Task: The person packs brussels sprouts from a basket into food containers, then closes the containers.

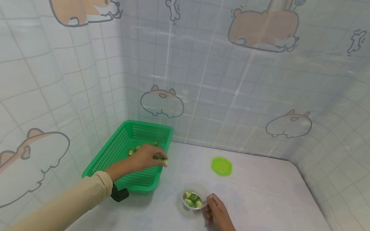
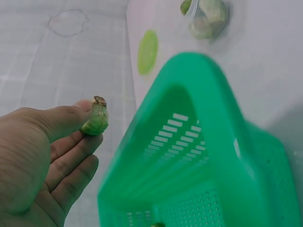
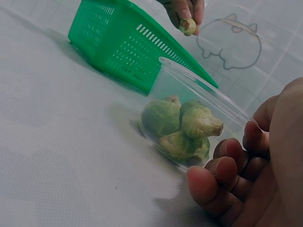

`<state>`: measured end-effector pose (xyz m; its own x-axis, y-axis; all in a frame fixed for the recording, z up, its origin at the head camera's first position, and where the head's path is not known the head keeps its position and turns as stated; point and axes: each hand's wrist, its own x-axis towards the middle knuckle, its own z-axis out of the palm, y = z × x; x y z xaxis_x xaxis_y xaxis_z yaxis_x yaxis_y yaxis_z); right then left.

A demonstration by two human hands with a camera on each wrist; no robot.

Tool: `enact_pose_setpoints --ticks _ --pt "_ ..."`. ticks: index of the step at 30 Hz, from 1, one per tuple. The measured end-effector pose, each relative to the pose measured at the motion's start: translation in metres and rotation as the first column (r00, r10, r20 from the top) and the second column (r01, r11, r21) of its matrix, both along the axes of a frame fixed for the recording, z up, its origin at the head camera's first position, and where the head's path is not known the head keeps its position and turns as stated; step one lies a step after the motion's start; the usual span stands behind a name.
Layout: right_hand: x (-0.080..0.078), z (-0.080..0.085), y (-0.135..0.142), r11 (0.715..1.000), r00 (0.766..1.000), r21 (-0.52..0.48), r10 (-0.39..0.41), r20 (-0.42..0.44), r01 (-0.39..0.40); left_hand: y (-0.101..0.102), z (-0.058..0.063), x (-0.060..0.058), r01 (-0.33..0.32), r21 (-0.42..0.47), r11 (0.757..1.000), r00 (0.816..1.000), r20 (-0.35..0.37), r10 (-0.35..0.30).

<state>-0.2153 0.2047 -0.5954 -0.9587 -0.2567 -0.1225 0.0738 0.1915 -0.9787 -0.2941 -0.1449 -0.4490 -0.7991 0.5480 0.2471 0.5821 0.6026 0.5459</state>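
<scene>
My left hand (image 1: 144, 157) pinches a Brussels sprout (image 2: 96, 118) between thumb and fingertips, just over the right side of the green plastic basket (image 1: 109, 145). The sprout's brown cut stem points up in the left wrist view. A few other sprouts (image 1: 131, 152) lie inside the basket, partly hidden by my hand. My right hand (image 1: 220, 215) holds a small clear round tub (image 3: 163, 78) at its rim, with thumb and fingers on its right side. Several Brussels sprouts (image 3: 161, 118) sit in the bottom of the tub, which stands on the white-covered table.
A bright green lid-like disc (image 1: 221, 166) lies flat on the table (image 1: 262, 194), behind the tub. White sheeting with corgi drawings (image 1: 204, 95) hangs around the back and sides. The basket stands at the left, against the sheeting; a black object (image 1: 119, 194) shows below my left sleeve.
</scene>
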Motion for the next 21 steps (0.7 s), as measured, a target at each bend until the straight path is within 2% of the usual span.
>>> enact_pose_setpoints --ticks 5,12,21 --pt "0.000 0.002 0.000 1.000 1.000 0.013 0.001 0.004 -0.001 0.011 -0.004 0.006 0.031 0.018 0.999 1.000 0.004 -0.031" --pt "0.000 0.002 0.000 1.000 1.000 0.007 0.000 0.005 0.000 0.031 -0.015 0.011 0.064 0.000 0.998 0.998 0.012 -0.064" --pt "-0.001 -0.001 0.001 1.000 1.000 -0.014 0.009 -0.002 -0.009 0.055 -0.035 0.013 0.111 0.027 0.993 0.992 0.055 -0.112"
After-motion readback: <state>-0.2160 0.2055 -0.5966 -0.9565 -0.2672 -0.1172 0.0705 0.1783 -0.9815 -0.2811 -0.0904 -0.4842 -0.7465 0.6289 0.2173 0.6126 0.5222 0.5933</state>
